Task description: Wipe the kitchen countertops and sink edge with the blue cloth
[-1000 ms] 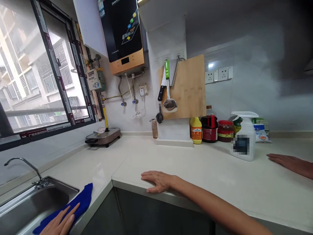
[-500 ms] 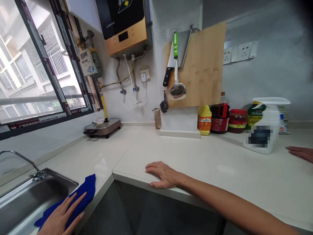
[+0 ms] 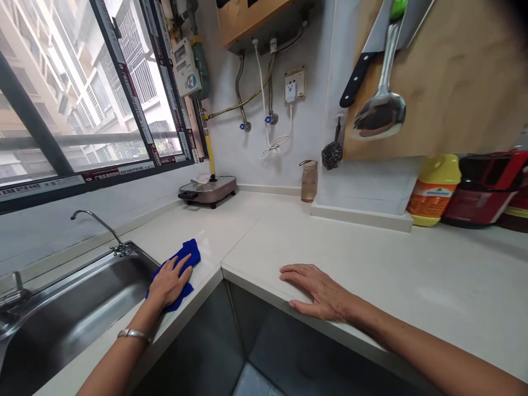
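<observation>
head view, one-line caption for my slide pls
Left hand flat on a blue cloth beside a stainless-steel sink, right hand resting on the white countertop.

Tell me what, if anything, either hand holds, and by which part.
Nothing looks gripped: the left hand lies palm-down over the middle of the blue cloth, and the right hand rests on the countertop at its front edge.

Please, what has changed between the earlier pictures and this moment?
The left hand has moved the blue cloth forward along the counter beside the sink, toward the inner corner. The view has swung left, so the spray bottle is out of frame. The left hand stays on the cloth; the right hand still rests at the counter's front edge.
</observation>
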`<state>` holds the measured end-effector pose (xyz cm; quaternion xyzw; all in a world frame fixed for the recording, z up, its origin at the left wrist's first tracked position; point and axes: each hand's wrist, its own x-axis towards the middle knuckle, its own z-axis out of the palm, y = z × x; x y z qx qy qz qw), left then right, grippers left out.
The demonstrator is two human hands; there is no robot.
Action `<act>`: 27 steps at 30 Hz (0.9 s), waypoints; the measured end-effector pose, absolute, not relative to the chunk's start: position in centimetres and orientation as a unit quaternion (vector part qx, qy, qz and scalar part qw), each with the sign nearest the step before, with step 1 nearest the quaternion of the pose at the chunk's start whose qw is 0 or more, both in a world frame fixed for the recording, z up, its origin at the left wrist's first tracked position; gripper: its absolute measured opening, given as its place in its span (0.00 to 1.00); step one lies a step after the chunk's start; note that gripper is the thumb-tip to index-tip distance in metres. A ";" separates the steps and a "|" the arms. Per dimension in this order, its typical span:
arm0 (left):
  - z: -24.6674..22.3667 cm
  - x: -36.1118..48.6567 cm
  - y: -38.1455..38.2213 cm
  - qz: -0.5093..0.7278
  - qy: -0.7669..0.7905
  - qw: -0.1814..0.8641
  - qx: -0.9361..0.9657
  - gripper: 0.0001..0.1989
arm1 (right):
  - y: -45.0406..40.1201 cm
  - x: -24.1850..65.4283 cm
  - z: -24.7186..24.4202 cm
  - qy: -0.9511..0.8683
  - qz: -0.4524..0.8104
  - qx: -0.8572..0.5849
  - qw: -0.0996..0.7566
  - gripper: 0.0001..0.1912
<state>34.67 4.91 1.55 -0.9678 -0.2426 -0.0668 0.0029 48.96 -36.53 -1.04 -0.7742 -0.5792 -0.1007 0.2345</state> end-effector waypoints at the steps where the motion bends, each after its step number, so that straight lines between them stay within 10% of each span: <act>1: 1.6 35.1 5.1 -0.066 -0.251 0.005 -0.966 0.31 | -36.5 49.0 -1.1 -0.578 -0.101 -0.775 0.236 0.26; 27: 1.5 30.5 -1.0 -0.080 -0.173 0.024 -0.981 0.29 | -35.4 50.2 -2.1 -0.579 -0.101 -0.763 0.269 0.25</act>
